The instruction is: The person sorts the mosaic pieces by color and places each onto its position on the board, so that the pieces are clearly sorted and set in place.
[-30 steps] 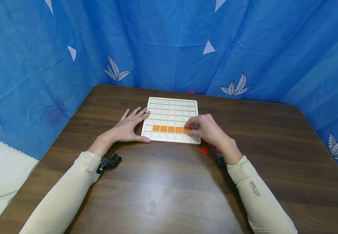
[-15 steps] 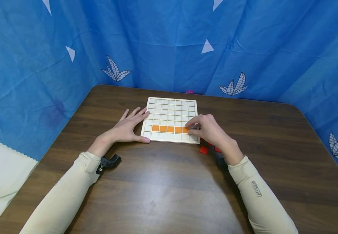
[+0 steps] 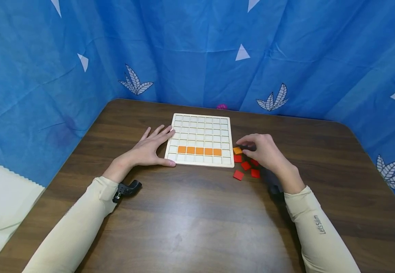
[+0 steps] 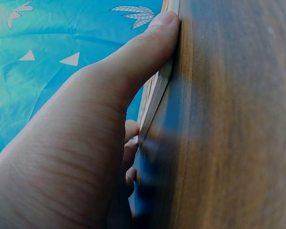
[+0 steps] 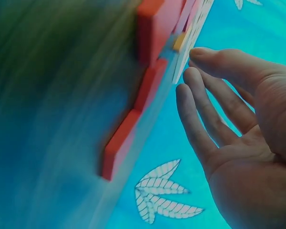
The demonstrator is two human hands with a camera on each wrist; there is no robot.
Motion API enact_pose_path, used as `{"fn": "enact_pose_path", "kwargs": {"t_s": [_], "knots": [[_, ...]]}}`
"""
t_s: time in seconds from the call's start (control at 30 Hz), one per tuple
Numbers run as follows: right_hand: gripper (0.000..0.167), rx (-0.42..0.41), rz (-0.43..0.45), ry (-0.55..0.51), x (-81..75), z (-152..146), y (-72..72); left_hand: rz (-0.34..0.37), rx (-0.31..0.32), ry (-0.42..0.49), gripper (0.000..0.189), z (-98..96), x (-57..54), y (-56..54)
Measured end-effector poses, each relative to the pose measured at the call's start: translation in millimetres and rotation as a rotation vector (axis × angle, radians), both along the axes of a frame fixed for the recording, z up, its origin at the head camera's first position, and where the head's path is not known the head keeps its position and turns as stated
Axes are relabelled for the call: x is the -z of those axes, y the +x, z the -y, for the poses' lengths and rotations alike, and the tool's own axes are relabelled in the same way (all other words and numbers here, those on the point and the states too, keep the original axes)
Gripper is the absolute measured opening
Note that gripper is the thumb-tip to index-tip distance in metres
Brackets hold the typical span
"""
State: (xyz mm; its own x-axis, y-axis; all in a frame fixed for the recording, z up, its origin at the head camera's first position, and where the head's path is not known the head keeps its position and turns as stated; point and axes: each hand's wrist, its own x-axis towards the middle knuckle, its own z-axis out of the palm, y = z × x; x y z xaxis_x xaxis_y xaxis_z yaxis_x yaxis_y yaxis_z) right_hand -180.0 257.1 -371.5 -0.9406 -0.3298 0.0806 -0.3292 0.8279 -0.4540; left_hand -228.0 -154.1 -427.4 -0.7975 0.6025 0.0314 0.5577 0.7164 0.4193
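A white grid board (image 3: 200, 129) lies on the table in the head view. Several orange square tiles (image 3: 199, 151) fill a run of cells in its second row from the near edge. My left hand (image 3: 146, 149) rests with spread fingers along the board's left edge, its thumb at the near-left corner. In the left wrist view the thumb (image 4: 152, 40) presses on the edge. Just right of the board, my right hand (image 3: 263, 149) has thumb and fingertips right at a loose orange tile (image 3: 238, 150). The right wrist view shows its fingers extended, nothing gripped between them.
Several red square tiles (image 3: 238, 174) lie loose on the brown wooden table (image 3: 183, 220), right of the board and below my right hand. A blue patterned curtain (image 3: 190, 57) hangs behind the table's far edge.
My right hand has let go of the last orange tile in the row and moved right, off the board, to a loose orange tile. The left hand has stayed put.
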Motion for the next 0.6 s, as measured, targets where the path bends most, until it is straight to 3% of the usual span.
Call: {"fn": "enact_pose_path", "kwargs": {"t_s": [0.3,0.6], "knots": [[0.034,0.001,0.086,0.058,0.9,-1.2,-5.0,0.001,-0.002,0.007,0.122,-0.4,-0.9,0.0],[0.025,-0.003,0.067,0.058,1.1,-1.3,-6.3,0.004,-0.003,0.006,0.122,-0.7,-2.3,0.8]]}}
